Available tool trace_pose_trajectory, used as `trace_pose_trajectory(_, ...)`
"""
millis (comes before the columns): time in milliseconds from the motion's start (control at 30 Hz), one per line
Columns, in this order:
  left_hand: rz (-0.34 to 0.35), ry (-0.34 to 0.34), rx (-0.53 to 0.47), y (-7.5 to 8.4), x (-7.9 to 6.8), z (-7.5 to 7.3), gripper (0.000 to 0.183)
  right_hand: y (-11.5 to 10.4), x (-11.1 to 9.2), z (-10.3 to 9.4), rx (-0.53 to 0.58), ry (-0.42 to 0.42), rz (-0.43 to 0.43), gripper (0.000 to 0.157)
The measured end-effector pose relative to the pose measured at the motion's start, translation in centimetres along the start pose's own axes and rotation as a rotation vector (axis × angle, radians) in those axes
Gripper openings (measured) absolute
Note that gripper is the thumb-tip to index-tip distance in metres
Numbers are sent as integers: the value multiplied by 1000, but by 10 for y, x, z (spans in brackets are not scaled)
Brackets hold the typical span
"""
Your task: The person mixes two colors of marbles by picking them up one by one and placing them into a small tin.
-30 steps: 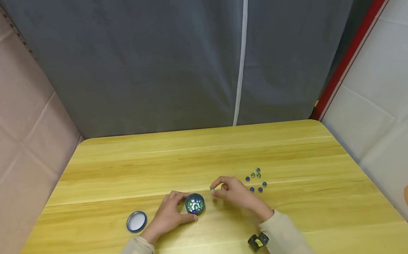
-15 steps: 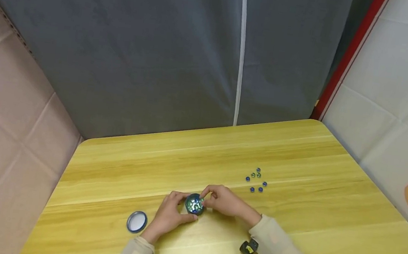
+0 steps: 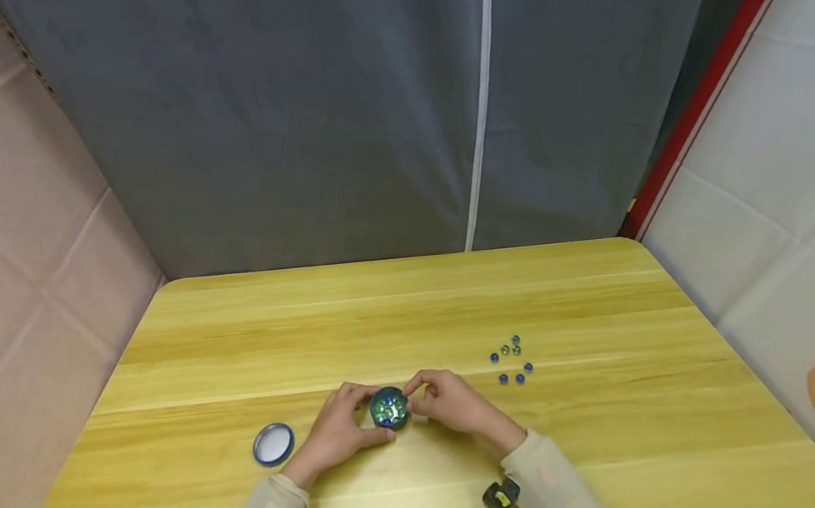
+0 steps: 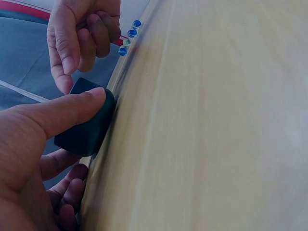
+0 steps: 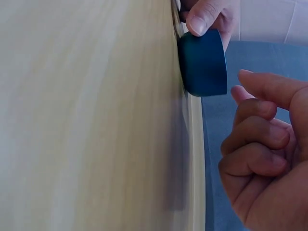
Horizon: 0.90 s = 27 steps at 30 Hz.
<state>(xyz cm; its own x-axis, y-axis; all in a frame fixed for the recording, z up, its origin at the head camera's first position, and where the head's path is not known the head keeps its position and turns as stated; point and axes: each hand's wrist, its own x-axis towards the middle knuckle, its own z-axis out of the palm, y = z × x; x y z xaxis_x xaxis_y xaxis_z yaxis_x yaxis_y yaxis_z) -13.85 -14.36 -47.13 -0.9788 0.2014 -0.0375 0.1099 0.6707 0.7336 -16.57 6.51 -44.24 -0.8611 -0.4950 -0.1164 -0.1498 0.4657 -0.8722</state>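
A small round dark teal container (image 3: 390, 389) stands on the table with several blue and green glass marbles inside. My left hand (image 3: 340, 431) grips it from the left, thumb on the near side and fingers around the far side. In the left wrist view the thumb lies along the wall of the container (image 4: 82, 132). My right hand (image 3: 454, 403) hovers at the container's right rim. Its index finger and thumb are apart with nothing between them, as the right wrist view shows; the other fingers (image 5: 255, 144) are loosely bent.
A round lid (image 3: 273, 444) with a blue rim and pale inside lies left of the left hand. Several loose marbles (image 3: 520, 379) are scattered on the wooden table (image 3: 255, 329) to the right, beyond the right hand. A grey curtain (image 3: 318, 110) hangs behind the table.
My right hand has moved left to the container carrying a greenish marble and let it go there. The left hand, container and lid have stayed in place.
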Motion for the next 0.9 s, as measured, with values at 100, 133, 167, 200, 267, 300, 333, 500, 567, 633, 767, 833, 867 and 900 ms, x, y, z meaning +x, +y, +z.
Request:
trace_pose_trajectory(100, -2, 4, 3, 0, 0, 0, 66, 1, 0, -2, 8, 8, 5, 15)
trace_pose_trajectory(133, -2, 4, 4, -1, 0, 0, 67, 2, 0, -3, 5, 13, 3, 15)
trace_pose_trajectory(167, -3, 4, 5, -1, 1, 0, 67, 3, -1, -4, 4, 18, 3, 15)
trace_pose_trajectory(200, -5, 3, 5, -1, 1, 0, 67, 3, -1, -5, 2, 22, 8, 15)
trace_pose_trajectory(267, -4, 3, 5, -2, 1, 1, 68, 4, -3, -8, 4, 35, 16, 15)
trace_pose_trajectory(300, -3, 3, 5, -2, 1, 1, 69, 5, -4, -10, 6, 44, 20, 16)
trace_pose_trajectory(333, -2, 3, 5, -3, 1, 1, 69, 5, -4, -12, 9, 52, 27, 16)
trace_pose_trajectory(500, -5, 3, 1, -2, 0, 1, 70, 12, -9, -26, 4, 81, 35, 20)
trace_pose_trajectory(567, -10, 2, -2, -1, 0, 1, 70, 14, -12, -34, -17, 89, 31, 21)
trace_pose_trajectory(633, -13, 2, -6, -1, 0, 0, 70, 16, -14, -41, -35, 99, 29, 22)
trace_pose_trajectory(767, -11, 1, -11, 0, 0, -1, 70, 20, -19, -57, -57, 121, 31, 23)
trace_pose_trajectory(833, -10, 0, -7, 0, 0, -1, 70, 24, -22, -63, -60, 128, 40, 23)
trace_pose_trajectory(867, -9, -1, -7, 0, 0, -1, 70, 26, -23, -67, -61, 133, 45, 24)
trace_pose_trajectory(900, -9, -2, -6, 0, -1, -1, 70, 28, -25, -70, -63, 140, 52, 24)
